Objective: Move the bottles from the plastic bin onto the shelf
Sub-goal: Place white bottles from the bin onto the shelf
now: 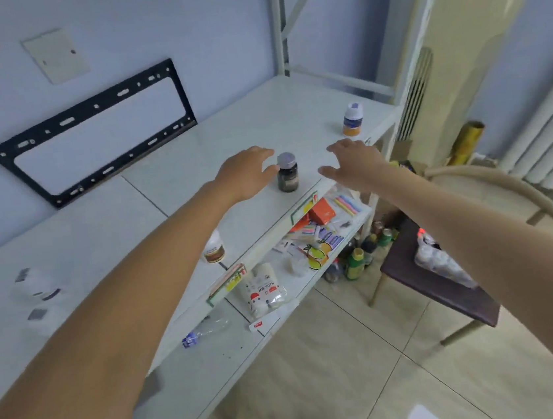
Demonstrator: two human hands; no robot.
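Note:
A dark bottle with a grey cap stands upright near the front edge of the white top shelf. My left hand hovers just left of it, fingers spread, thumb close to the bottle's side. My right hand is open to the bottle's right, apart from it. A white bottle with an orange label stands at the shelf's far right. Another white bottle with a brown label stands partly hidden behind my left forearm. A clear plastic bin holding bottles sits on a dark stool at the right.
The lower shelf holds packets, an orange box, coloured sticks and an empty clear bottle. Several green and dark bottles stand on the floor under it. A tall air conditioner and a radiator stand at the right. A black bracket hangs on the wall.

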